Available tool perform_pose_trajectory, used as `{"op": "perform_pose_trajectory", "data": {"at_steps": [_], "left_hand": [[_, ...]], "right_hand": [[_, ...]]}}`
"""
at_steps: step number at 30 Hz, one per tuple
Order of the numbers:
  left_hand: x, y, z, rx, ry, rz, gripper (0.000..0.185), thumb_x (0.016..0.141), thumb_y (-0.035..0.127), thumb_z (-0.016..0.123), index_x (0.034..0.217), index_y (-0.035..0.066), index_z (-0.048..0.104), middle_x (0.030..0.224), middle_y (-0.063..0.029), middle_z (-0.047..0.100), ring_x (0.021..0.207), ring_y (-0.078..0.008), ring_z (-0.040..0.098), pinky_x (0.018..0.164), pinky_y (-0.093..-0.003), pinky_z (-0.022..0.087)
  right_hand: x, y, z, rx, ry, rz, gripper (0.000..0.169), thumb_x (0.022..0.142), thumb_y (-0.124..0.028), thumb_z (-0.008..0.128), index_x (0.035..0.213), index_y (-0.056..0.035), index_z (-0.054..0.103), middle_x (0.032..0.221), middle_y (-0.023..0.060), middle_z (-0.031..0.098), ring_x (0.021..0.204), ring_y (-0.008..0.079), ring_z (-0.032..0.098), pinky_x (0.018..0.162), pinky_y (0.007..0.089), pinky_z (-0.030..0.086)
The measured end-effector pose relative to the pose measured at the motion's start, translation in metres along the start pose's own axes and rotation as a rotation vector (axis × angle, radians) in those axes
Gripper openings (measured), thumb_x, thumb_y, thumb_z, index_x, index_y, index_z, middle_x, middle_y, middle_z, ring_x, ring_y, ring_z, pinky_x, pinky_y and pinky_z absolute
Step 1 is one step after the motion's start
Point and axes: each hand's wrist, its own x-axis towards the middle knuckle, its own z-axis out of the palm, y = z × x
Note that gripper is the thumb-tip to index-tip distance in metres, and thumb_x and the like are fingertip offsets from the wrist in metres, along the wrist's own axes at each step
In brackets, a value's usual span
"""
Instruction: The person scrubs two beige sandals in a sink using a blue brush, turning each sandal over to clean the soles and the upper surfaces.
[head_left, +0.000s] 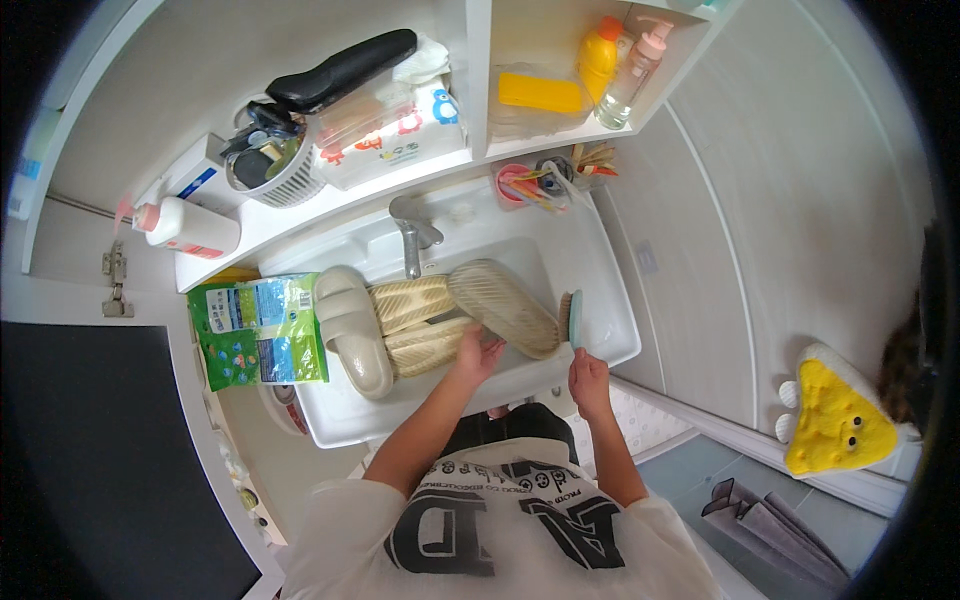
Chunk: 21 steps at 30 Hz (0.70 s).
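My right hand (589, 375) grips the handle of a teal scrubbing brush (574, 319), its bristles turned left towards a beige slipper (504, 307) lying sole up over the basin. My left hand (480, 355) is beside that slipper's lower edge, fingers partly curled; whether it grips anything is unclear. Two yellowish slippers, an upper one (412, 302) and a lower one (426, 348), lie sole up to the left. Across the basin's left side rests another slipper (351, 330), strap side up. All are in or on the white washbasin (600, 330).
A chrome faucet (412, 238) stands behind the slippers. Left of them lies a green plastic pouch (259, 330). A cup with toothbrushes (517, 184) sits at the back right corner. Above, an open cabinet holds a white basket (289, 180), wipes and bottles; its mirrored door hangs at left.
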Motion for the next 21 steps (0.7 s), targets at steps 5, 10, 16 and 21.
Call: {"op": "perform_pose_trajectory", "data": {"at_steps": [5, 10, 16, 21], "left_hand": [[0.022, -0.024, 0.019, -0.224, -0.137, 0.010, 0.050, 0.093, 0.038, 0.045, 0.134, 0.011, 0.047, 0.135, -0.0109, 0.052, 0.124, -0.0319, 0.049, 0.108, -0.0441, 0.039], [0.020, -0.026, 0.020, -0.328, 0.038, -0.087, 0.057, 0.092, 0.053, 0.040, 0.131, 0.013, 0.050, 0.129, -0.0106, 0.054, 0.119, -0.0283, 0.050, 0.100, -0.0425, 0.039], [0.035, -0.019, 0.017, -0.218, -0.103, -0.073, 0.065, 0.088, 0.063, 0.040, 0.126, 0.011, 0.053, 0.117, -0.0115, 0.057, 0.106, -0.0277, 0.054, 0.092, -0.0446, 0.043], [0.004, -0.021, 0.055, -0.280, -0.120, 0.030, 0.056, 0.093, 0.052, 0.040, 0.125, 0.009, 0.057, 0.124, -0.0134, 0.059, 0.112, -0.0326, 0.057, 0.098, -0.0538, 0.045]], "right_hand": [[-0.019, 0.023, -0.020, 0.043, 0.015, 0.005, 0.054, 0.105, -0.042, 0.043, 0.059, -0.0131, 0.041, 0.045, -0.0040, 0.037, 0.036, 0.0055, 0.030, 0.035, 0.0241, 0.022], [-0.030, 0.032, -0.033, 0.106, 0.044, 0.100, 0.051, 0.103, -0.039, 0.050, 0.061, -0.0103, 0.047, 0.051, -0.0055, 0.041, 0.047, 0.0049, 0.034, 0.044, 0.0245, 0.026], [-0.031, 0.026, -0.031, 0.096, 0.009, 0.114, 0.051, 0.103, -0.039, 0.050, 0.061, -0.0098, 0.047, 0.053, -0.0059, 0.042, 0.048, 0.0047, 0.035, 0.046, 0.0247, 0.028], [-0.033, 0.023, -0.034, 0.010, -0.022, 0.090, 0.050, 0.103, -0.037, 0.050, 0.063, -0.0068, 0.049, 0.054, -0.0060, 0.041, 0.052, 0.0044, 0.035, 0.048, 0.0254, 0.029]]}}
